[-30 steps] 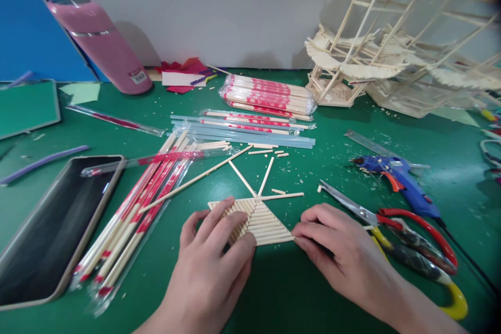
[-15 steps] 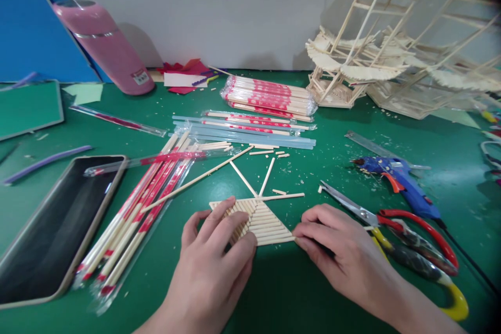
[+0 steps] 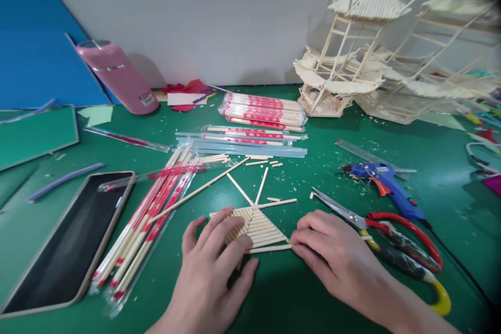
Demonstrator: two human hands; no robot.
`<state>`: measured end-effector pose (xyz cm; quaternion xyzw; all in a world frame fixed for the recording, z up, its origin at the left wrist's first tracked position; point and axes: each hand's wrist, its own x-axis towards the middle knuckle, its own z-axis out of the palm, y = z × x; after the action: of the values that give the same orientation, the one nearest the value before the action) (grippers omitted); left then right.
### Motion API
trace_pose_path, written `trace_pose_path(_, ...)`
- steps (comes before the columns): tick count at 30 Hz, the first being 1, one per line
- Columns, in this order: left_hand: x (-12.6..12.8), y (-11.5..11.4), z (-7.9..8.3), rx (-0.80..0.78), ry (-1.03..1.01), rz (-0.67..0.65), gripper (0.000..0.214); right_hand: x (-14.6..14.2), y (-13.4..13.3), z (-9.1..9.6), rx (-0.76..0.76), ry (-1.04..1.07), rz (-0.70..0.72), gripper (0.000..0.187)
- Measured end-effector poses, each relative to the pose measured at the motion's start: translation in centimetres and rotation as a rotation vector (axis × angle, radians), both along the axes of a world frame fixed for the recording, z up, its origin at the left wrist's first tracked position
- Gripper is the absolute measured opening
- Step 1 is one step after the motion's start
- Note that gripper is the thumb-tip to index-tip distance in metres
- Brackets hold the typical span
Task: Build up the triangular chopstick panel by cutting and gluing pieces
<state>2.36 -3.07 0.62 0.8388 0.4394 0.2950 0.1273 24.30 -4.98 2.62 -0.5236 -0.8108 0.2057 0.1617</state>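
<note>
One stick (image 3: pixel 270 249) lies just beside the near edge of a panel of sticks (image 3: pixel 263 229) at the green worktop (image 3: pixel 287 300), on the person's side, its long axis running left to right, nearly parallel to the panel's near rows. The right hand (image 3: pixel 332 253) pinches its right end between thumb and fingertips. The left hand (image 3: pixel 215 258) is spread, fingers resting on the panel's left part; whether it touches the stick's other end, I cannot tell.

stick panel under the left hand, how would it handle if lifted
The stick panel is probably light, being thin sticks. Laid side by side, they should keep it stiff, but the bare sticks jutting from its far side might snap.
</note>
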Motion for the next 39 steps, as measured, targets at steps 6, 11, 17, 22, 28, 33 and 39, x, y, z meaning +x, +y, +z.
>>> trace_pose_path(6, 2.2, -0.7, 1.7, 0.108, -0.029, -0.041, 0.017, 0.0, -0.4, 2.2, 0.065, 0.035, 0.030, 0.018)
trace_pose_path(11, 4.3, -0.8, 2.6, 0.154, 0.006, -0.107, 0.025, -0.4, -0.6, 3.5, 0.092, 0.046, 0.031, 0.019)
trace_pose_path(17, 4.2, -0.6, 3.2, 0.075, 0.133, -0.243, 0.023, -0.2, -0.6, 3.5, 0.091, 0.059, 0.021, 0.020)
trace_pose_path(22, 4.3, -0.5, 3.0, 0.098, 0.134, -0.258, 0.024, -0.4, -0.6, 3.5, 0.055, 0.065, 0.012, 0.018)
trace_pose_path(28, 3.8, 0.6, 3.4, 0.042, 0.040, -0.247, 0.024, 2.5, -1.9, 3.5, 0.315, 0.103, -0.273, 0.021)
trace_pose_path(33, 2.9, 2.7, 5.0, -0.368, -0.279, -0.034, 0.019, 9.0, -6.2, 1.1, 0.188, -0.019, -0.569, 0.019)
trace_pose_path(39, 2.9, 3.9, 5.6, -0.930, -0.892, 0.135, 0.017, 12.8, -9.7, -2.7, 0.141, -0.387, -0.480, 0.050)
